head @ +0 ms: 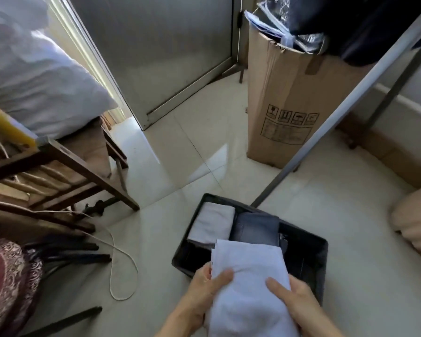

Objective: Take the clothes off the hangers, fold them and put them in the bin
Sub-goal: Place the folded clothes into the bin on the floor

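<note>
I hold a folded pale lavender garment (pixel 248 283) with both hands over the near edge of a black bin (pixel 311 261) on the tiled floor. My left hand (pixel 204 288) grips its left side, thumb on top. My right hand (pixel 292 295) grips its right side, thumb on top. Inside the bin lie a folded light grey garment (pixel 212 224) at the far left and folded blue jeans (pixel 258 229) beside it. The bin's right part looks dark and bare.
A tall cardboard box (pixel 289 98) stands beyond the bin. A metal rack pole (pixel 336 117) slants down to the bin's far edge. Left are a wooden chair (pixel 66 171), a white pillow (pixel 34 76), dark hangers (pixel 78 251) and a white cord (pixel 122 271).
</note>
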{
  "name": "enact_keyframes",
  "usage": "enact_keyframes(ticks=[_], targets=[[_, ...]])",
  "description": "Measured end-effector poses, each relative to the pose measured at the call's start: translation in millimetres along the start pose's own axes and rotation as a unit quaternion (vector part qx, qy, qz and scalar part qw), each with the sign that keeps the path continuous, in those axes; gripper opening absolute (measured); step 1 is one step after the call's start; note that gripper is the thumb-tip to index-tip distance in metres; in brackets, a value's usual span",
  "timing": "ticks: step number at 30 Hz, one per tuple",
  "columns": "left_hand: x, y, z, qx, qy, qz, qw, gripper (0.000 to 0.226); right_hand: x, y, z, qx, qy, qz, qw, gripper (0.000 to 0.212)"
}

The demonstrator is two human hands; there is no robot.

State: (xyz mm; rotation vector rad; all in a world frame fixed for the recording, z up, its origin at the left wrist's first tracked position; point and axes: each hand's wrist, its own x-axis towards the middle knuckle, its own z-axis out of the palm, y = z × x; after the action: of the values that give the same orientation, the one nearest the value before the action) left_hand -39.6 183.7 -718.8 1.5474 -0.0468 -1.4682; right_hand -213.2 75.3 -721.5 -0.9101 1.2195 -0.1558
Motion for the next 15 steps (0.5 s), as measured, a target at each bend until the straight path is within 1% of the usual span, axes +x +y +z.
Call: enact_keyframes(ticks=[3,5,7,10,11,13,15], targets=[[27,-20,-5,0.050,0.064,-0.056,0.995,0.045,34,31,3,0.009,0.030,0.006,1.000,0.014],[44,-27,-11,0.067,0.092,-0.064,0.991,0.044,56,43,7,0.023,0.039,0.006,0.999,0.016],[66,-33,-21,0.086,0.119,-0.035,0.989,0.041,78,47,13,0.043,0.040,0.012,0.998,0.016],[102,-26,-35,0.137,0.164,0.046,0.976,0.021,111,36,28,0.066,0.021,0.012,0.998,0.018],[115,-20,-39,0.157,0.175,0.075,0.969,0.019,124,31,33,0.061,0.015,0.005,0.998,0.020],[141,-7,-47,0.175,0.192,0.121,0.958,0.028,153,21,45,0.045,0.009,-0.007,0.999,0.024],[163,6,-54,0.192,0.198,0.147,0.950,0.032,181,13,57,0.026,0.014,-0.014,0.999,0.024]])
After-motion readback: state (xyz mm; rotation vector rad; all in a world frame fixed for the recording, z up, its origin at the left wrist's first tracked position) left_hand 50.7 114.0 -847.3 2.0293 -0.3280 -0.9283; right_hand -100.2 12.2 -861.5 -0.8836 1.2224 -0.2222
